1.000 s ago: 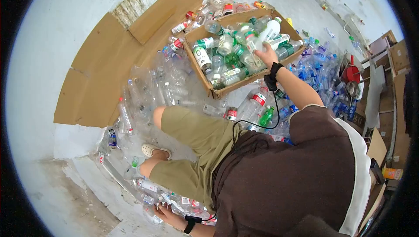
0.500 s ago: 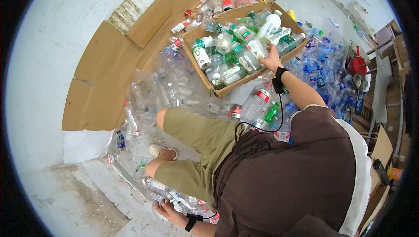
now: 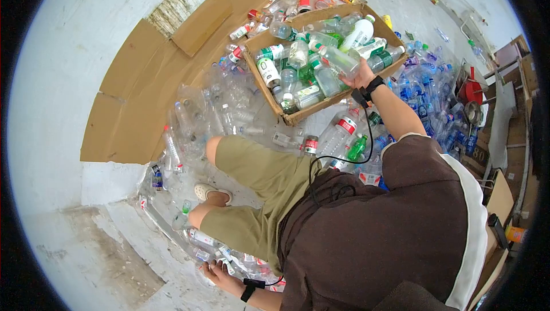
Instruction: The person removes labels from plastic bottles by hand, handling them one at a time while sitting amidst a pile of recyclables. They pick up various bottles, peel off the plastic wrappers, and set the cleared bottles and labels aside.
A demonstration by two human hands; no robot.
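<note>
My right hand (image 3: 361,76) is closed around the base end of a clear plastic bottle (image 3: 338,60), above the right part of a cardboard box (image 3: 321,111). Other bottles fill the box, many with green caps or labels, and a white bottle (image 3: 360,33) lies near its far side. My left hand (image 3: 222,276) is low in the view with its fingers apart, beside a group of labelled bottles (image 3: 201,239) on the floor. I see nothing held in it.
Blue-labelled bottles (image 3: 421,96) are heaped right of the box. Clear bottles (image 3: 229,116) lie to its left, and a green bottle (image 3: 357,148) lies near my lap. Cardboard sheets (image 3: 132,93) line the wall. A black cable (image 3: 369,145) runs from my right wrist.
My right hand has tilted the clear bottle and raised it slightly among the others. The left hand has stayed in nearly the same place. The view has shifted a little.
</note>
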